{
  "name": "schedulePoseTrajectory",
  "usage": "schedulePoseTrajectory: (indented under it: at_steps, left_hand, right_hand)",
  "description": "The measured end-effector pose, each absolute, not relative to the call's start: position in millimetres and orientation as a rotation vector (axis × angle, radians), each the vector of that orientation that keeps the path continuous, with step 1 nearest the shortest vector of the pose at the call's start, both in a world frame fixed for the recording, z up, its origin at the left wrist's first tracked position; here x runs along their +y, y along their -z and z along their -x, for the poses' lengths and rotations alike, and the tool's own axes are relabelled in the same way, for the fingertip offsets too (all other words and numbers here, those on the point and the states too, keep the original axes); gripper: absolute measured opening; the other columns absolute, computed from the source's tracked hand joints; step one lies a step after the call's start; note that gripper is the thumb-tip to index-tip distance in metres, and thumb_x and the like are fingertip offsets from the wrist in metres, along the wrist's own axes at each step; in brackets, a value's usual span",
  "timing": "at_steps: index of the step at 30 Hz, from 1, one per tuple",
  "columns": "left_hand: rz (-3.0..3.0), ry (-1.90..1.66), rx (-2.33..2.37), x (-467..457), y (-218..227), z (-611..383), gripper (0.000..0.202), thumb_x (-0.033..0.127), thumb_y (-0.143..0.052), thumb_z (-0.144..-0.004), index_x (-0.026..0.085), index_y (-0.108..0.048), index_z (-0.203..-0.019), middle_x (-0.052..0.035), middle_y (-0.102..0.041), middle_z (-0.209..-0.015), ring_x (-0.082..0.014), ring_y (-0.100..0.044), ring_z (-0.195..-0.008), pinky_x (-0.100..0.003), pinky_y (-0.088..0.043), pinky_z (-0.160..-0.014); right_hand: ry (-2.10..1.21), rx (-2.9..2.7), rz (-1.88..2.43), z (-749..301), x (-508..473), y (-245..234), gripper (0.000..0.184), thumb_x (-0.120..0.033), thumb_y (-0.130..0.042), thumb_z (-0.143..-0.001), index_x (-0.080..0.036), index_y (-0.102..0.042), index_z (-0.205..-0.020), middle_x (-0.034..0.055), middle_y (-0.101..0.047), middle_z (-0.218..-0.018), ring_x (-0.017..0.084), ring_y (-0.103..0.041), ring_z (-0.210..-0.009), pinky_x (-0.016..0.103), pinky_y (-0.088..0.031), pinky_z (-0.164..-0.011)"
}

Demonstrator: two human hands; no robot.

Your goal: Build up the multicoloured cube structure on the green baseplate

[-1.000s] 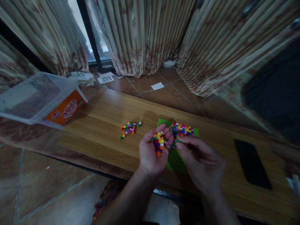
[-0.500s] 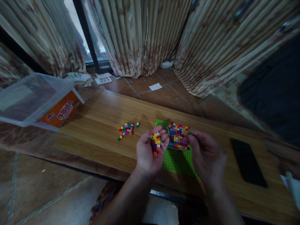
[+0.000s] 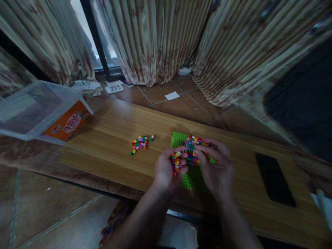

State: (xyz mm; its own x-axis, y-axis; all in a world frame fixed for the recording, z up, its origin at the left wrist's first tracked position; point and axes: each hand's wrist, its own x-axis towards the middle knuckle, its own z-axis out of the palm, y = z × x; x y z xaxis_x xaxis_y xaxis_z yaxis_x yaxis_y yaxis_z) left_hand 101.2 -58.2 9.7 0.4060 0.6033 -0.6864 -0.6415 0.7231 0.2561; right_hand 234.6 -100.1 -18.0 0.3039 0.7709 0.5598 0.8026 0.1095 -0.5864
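A heap of small coloured toy bricks [image 3: 176, 163] lies in my left hand [image 3: 166, 169], which is cupped around them with its fingers curled. Just right of it stands a block built of many coloured bricks [image 3: 191, 152] on a green studded baseplate [image 3: 190, 178]. My right hand [image 3: 216, 164] reaches over the block's right part, thumb and forefinger pinched at its front face. A small brick sits in that pinch, mostly hidden by the fingertips. The hand also covers the block's right end.
Loose coloured bricks [image 3: 140, 142] lie left of my hands on the wooden table [image 3: 109, 152]. A clear plastic tub [image 3: 33, 114] with an orange label stands at the table's left end. On the right rests a black phone-like slab [image 3: 275, 180]. Curtains [image 3: 160, 41] hang behind.
My right hand has moved left, from the block's right edge onto its front face, bringing the small green brick along. My left hand has shifted slightly right and its fingers have curled more.
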Motion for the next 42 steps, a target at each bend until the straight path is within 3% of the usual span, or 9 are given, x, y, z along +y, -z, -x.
schedulePoseTrajectory:
  at_steps: [15, 29, 42]
  left_hand:
    - [-0.054, -0.719, 0.842, -57.5, -6.7, -101.9, 0.028, 0.022, -0.046, -0.083, 0.007, -0.065, -0.097, -0.0008, -0.054, -0.062, -0.0049, -0.037, -0.040, -0.017, -0.020, -0.037]
    - [-0.097, -0.706, 0.863, -55.7, -6.8, -101.0, 0.031, 0.024, -0.045, -0.086, 0.006, -0.066, -0.099, -0.0008, -0.053, -0.063, -0.0051, -0.036, -0.042, -0.018, -0.021, -0.038]
    - [-0.168, -0.716, 0.871, -56.8, -7.9, -100.8, 0.028, 0.023, -0.048, -0.082, 0.008, -0.066, -0.098, -0.0007, -0.053, -0.065, -0.0050, -0.036, -0.043, -0.018, -0.020, -0.039]
  right_hand:
    - [-0.015, -1.395, 1.710, -231.7, -91.6, 29.5, 0.012, -0.037, -0.068, -0.085, -0.031, -0.078, -0.087, 0.0043, -0.064, -0.122, 0.025, -0.054, -0.115, 0.048, -0.042, -0.098]
    - [-0.096, -1.272, 1.685, -229.6, -91.1, 23.4, 0.014, -0.034, -0.066, -0.086, -0.025, -0.076, -0.092, 0.0058, -0.067, -0.116, 0.023, -0.059, -0.112, 0.047, -0.043, -0.100]
    - [-0.045, -1.242, 1.739, -225.9, -85.7, 23.0, 0.011, -0.035, -0.071, -0.081, -0.025, -0.077, -0.079, 0.0047, -0.068, -0.107, 0.023, -0.058, -0.107, 0.044, -0.042, -0.097]
